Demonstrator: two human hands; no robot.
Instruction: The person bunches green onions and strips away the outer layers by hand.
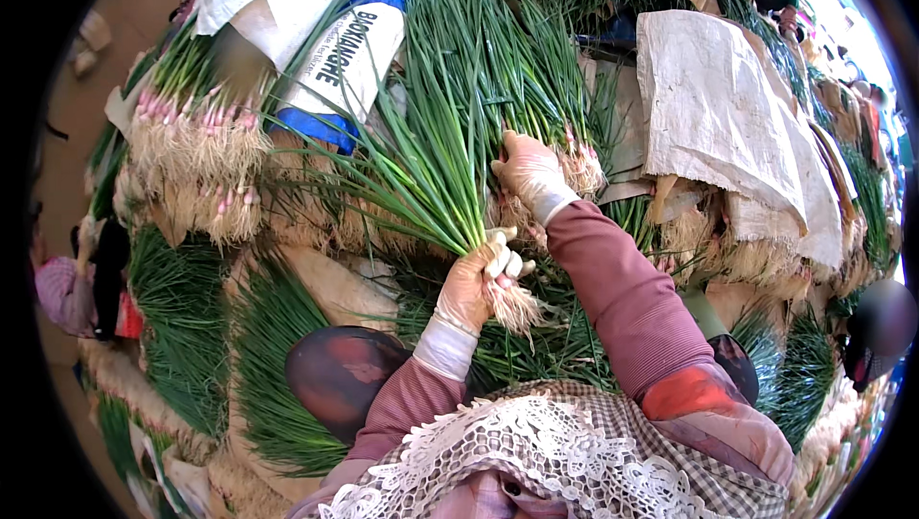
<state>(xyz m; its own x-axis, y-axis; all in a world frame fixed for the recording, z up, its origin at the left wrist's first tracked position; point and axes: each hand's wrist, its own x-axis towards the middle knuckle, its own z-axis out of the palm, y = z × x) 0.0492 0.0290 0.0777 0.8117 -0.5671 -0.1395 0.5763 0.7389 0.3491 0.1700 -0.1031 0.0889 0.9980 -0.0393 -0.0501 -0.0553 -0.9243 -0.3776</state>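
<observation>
In my gloved left hand (pixel 469 289) is a bunch of scallions (pixel 448 179). The fist wraps the stalks just above the pinkish bulbs, and pale roots (pixel 514 306) hang out below it. The long green leaves fan up and to the left. My right hand (pixel 532 172), also gloved, lies farther off at the root end of a large scallion heap (pixel 541 69). Its fingers curl closed around stalks there; how many they grip is hidden. More bulbs and roots (pixel 582 163) of the heap stick out just right of that hand.
A white and blue sack (pixel 349 64) lies left of the heap, beside another scallion stack (pixel 201 126). Beige sacking (pixel 713 102) covers piles at the right. Loose green leaves (pixel 546 347) lie close to me, between my knees. Other people (pixel 67 294) are near the edges.
</observation>
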